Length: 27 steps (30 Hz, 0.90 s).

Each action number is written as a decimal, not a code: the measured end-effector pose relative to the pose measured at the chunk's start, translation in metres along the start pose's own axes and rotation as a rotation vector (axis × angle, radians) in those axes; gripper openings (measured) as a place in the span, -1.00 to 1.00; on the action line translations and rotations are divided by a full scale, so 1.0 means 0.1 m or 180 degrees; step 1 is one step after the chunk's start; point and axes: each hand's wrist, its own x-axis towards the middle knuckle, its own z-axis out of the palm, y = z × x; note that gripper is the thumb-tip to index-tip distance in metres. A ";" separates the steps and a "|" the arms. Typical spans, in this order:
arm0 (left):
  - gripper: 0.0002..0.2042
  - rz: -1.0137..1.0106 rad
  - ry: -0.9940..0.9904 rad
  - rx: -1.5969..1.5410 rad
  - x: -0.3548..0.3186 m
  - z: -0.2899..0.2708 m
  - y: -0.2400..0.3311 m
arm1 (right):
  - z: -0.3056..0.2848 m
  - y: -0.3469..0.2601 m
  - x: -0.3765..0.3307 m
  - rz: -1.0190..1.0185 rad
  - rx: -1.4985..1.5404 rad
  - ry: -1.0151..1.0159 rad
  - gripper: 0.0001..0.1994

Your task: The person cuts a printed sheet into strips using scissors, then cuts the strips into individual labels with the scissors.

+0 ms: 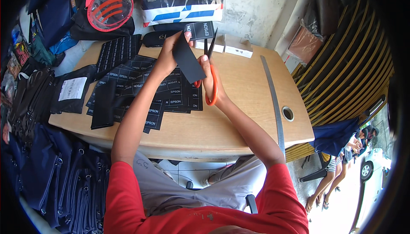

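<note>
Mid-cut: left hand [171,52] pinches black strip [188,61]; right hand [209,74] grips scissors [210,69]; cut sheets [145,89] piled on table [239,106].

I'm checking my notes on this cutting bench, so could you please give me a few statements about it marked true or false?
1. The right hand holds orange-handled scissors. True.
2. The left hand holds a white sheet. False: it holds a black sheet.
3. The scissors' blades are closed and lying on the table. False: they are open and raised at the sheet's edge.
4. A long metal ruler lies on the wooden table, to the right of the hands. True.
5. Black printed sheets lie spread on the table under the left forearm. True.
</note>
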 end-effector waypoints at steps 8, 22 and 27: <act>-0.69 0.0479 0.0355 0.0303 0.03 -0.04 -0.03 | 0.06 0.08 -0.03 -0.0407 -0.0529 0.0004 -0.51; -0.72 0.0548 0.0181 0.0718 0.05 -0.07 0.08 | 0.05 0.02 -0.05 -0.0682 -0.0773 -0.0051 -0.58; -0.67 0.0869 -0.0133 0.1260 0.04 -0.07 0.06 | 0.04 -0.06 -0.07 -0.0598 -0.0705 -0.0080 -0.55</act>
